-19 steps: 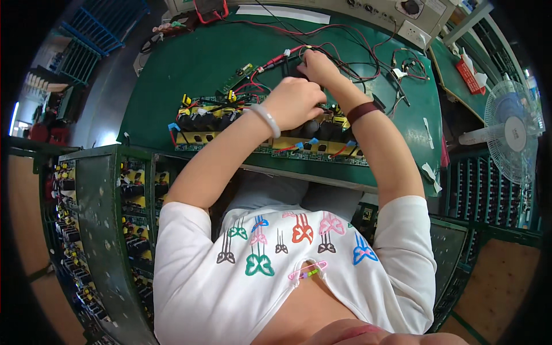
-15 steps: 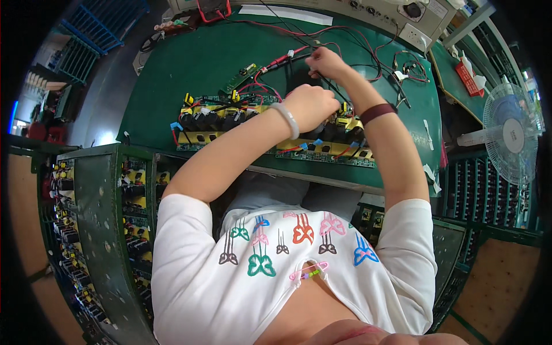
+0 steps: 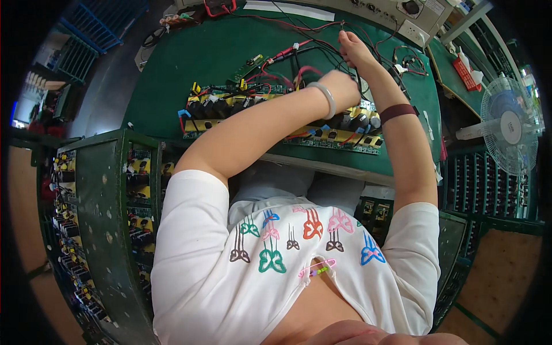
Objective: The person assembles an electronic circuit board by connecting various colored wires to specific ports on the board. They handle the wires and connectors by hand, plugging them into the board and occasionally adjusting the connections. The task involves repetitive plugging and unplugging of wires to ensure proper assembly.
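My right hand [image 3: 355, 53] is raised over the far right part of the bench, fingers pinched on a black wire lead [image 3: 357, 77] that hangs below it. Nearer to me, my left hand [image 3: 343, 92] is closed above the right half of a long circuit board [image 3: 336, 136]. Its fingertips point away and are hidden, so I cannot make out what they hold. The board lies across the bench near its front edge, carrying black cylindrical parts, yellow-wrapped parts and short red and blue wires. Beyond it lie a small green circuit board [image 3: 246, 68] and a red test probe [image 3: 283, 54].
Tangled red and black leads cross the green bench mat [image 3: 155, 103]. A grey instrument [image 3: 379, 11] stands at the back. To the right are a white fan [image 3: 510, 127] and a red box [image 3: 467, 73]. Racks of boards [image 3: 95, 190] stand at the left.
My right hand has moved farther away and to the right, lifting the lead. My left hand has shifted right and slightly away. The board now appears a little higher and farther right in view.
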Demonstrator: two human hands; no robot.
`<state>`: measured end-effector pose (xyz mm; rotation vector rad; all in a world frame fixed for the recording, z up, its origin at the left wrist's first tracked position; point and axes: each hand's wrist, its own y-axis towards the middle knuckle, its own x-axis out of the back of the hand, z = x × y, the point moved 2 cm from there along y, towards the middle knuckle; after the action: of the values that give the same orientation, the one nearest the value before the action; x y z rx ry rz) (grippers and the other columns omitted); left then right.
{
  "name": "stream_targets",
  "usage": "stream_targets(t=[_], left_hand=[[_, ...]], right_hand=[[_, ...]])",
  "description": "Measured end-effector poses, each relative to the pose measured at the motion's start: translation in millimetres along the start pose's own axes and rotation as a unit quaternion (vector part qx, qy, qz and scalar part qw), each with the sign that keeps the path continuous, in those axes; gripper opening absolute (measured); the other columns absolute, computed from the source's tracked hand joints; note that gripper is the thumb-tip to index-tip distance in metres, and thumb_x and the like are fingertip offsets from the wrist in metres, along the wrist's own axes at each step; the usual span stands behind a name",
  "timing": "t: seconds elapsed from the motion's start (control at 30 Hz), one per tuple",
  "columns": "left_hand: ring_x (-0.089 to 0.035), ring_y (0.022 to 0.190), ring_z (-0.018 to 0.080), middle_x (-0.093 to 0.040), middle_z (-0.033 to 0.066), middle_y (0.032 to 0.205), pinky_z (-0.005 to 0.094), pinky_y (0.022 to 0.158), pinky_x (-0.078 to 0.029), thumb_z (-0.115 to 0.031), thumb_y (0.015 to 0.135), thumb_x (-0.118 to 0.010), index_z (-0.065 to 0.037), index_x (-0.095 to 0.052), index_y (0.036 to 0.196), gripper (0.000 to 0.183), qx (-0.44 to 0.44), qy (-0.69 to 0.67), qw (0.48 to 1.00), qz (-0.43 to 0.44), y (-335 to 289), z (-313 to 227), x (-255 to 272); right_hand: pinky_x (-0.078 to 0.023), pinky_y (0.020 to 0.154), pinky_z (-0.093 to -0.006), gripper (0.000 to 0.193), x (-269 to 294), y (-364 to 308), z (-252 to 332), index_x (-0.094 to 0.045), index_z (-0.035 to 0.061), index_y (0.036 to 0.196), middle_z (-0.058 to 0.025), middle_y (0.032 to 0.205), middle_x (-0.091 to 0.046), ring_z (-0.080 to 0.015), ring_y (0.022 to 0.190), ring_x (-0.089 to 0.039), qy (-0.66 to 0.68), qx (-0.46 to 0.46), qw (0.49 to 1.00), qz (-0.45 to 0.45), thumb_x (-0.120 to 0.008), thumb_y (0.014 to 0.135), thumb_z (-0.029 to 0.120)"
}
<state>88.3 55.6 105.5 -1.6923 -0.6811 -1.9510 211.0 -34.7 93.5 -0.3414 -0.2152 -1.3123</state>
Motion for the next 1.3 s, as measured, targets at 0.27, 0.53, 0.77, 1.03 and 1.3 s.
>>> stream_targets(t=[0.27,0.53,0.77,1.03,1.3], left_hand=[[-0.065,0.097,0.0267,-0.062,0.0063,0.093,0.0371,0.079,-0.057,-0.002,0.076,-0.066,-0.009,-0.066,0.085,0.012,-0.047,0.000,0.997,-0.059,-53,61,31],[-0.064,0.089,0.0262,-0.065,0.0070,0.087,0.0382,0.080,-0.053,-0.013,0.082,-0.070,-0.007,-0.070,0.086,0.006,-0.001,-0.150,0.982,-0.116,-141,79,14],[-0.065,0.084,0.0274,-0.067,0.0084,0.085,0.0388,0.077,-0.053,-0.014,0.082,-0.072,-0.007,-0.071,0.087,0.009,0.046,-0.168,0.978,-0.113,-134,80,-11],[-0.065,0.083,0.0262,-0.067,0.0073,0.082,0.0373,0.075,-0.054,-0.011,0.078,-0.074,-0.007,-0.069,0.083,0.007,0.010,-0.210,0.968,-0.136,-129,87,-24],[-0.064,0.084,0.0271,-0.064,0.0072,0.082,0.0376,0.076,-0.053,-0.006,0.074,-0.074,-0.005,-0.064,0.077,0.011,-0.031,-0.202,0.972,-0.117,-121,89,-23]], right_hand=[[-0.040,0.089,-0.0279,0.036,32,38,-25,-0.059,0.0146,0.124,0.0005,0.109,-0.059,-0.0116,0.091,-0.051,-0.002,0.220,0.973,-0.072,-0.049,0.104,0.042],[-0.048,0.085,-0.0263,0.024,0,-65,22,-0.064,0.0057,0.118,0.0034,0.096,-0.056,-0.0067,0.084,-0.052,0.351,0.165,0.914,0.117,-0.060,0.100,0.022],[-0.047,0.081,-0.0227,0.023,-12,-121,6,-0.065,0.0043,0.117,0.0033,0.094,-0.058,-0.0041,0.083,-0.055,0.327,0.135,0.931,0.092,-0.059,0.100,0.019],[-0.046,0.076,-0.0211,0.026,-9,-122,-9,-0.065,0.0019,0.119,0.0025,0.092,-0.059,-0.0038,0.080,-0.055,0.355,0.121,0.923,0.086,-0.060,0.100,0.018],[-0.044,0.076,-0.0210,0.025,-13,-120,-15,-0.065,0.0014,0.118,0.0030,0.091,-0.058,-0.0035,0.080,-0.054,0.343,0.112,0.929,0.085,-0.061,0.099,0.018]])
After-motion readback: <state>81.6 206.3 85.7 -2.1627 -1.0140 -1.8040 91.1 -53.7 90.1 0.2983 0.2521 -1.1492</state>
